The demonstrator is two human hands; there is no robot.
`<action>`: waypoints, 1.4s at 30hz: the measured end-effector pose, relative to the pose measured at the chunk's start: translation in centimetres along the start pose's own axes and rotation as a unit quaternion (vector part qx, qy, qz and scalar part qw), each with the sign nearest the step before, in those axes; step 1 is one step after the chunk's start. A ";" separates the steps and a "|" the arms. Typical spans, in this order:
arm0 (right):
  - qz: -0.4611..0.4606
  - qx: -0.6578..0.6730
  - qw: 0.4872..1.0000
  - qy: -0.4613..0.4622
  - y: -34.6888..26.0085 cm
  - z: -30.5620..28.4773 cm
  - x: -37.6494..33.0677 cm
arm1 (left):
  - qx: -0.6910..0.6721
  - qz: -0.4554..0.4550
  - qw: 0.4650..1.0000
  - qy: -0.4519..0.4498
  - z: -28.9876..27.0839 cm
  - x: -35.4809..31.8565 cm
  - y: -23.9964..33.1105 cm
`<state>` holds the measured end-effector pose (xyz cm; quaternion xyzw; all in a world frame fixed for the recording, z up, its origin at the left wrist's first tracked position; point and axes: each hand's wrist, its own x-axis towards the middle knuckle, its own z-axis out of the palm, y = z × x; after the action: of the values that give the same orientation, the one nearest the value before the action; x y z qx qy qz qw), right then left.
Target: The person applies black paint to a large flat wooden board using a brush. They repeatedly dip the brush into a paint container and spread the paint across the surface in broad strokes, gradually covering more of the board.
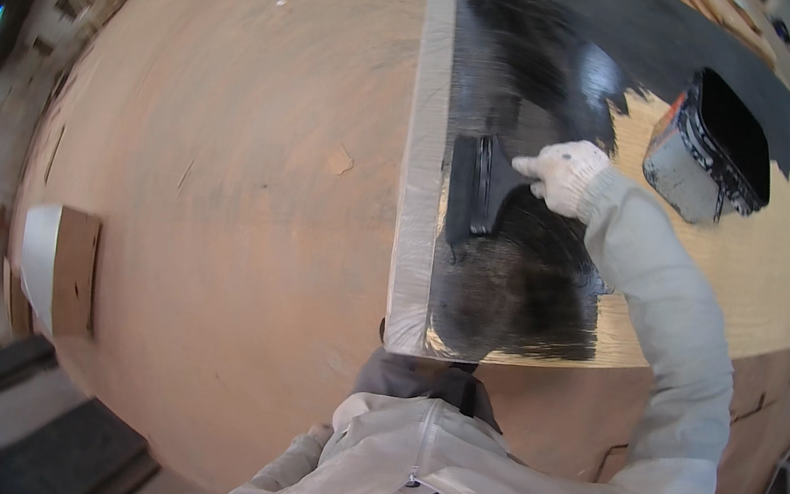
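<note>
My right hand (567, 173), in a white glove, is closed around the handle of a wide paintbrush (481, 186) coated in black. The brush lies against the wet black paint (509, 298) on a large flat panel, near the panel's left edge. Bare yellowish wood (713, 282) shows on the panel's right part. A square paint bucket (693, 153), smeared black round its rim, stands on the panel to the right of my hand. My left hand (321, 432) hangs low beside my body, mostly hidden, so its fingers cannot be made out.
A pale covered strip (422, 180) runs along the panel's left edge. Left of it spreads a brownish dusty floor (246, 155). A white-and-brown box (59, 268) stands at the far left, with dark slabs (78, 455) below it. Wooden strips (720, 20) lie past the panel's far edge.
</note>
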<state>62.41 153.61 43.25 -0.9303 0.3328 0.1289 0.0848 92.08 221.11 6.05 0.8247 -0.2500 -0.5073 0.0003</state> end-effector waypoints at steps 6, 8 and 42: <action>-0.089 -0.073 0.992 -0.047 -4.9 -0.9 -2.3 | -0.248 -0.155 0.956 0.034 15.4 -9.7 -1.1; -0.048 -0.084 0.992 -0.084 -3.8 -1.9 -2.2 | -0.293 -0.163 0.941 0.048 18.2 -10.6 -0.2; -0.140 -0.148 0.979 -0.023 -9.3 4.1 -11.2 | -0.663 -0.275 0.684 0.131 48.9 -19.6 9.7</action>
<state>59.28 168.45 43.37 -0.9667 0.1747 0.1848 -0.0289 40.11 233.12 1.18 0.6990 0.3920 -0.4045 0.4405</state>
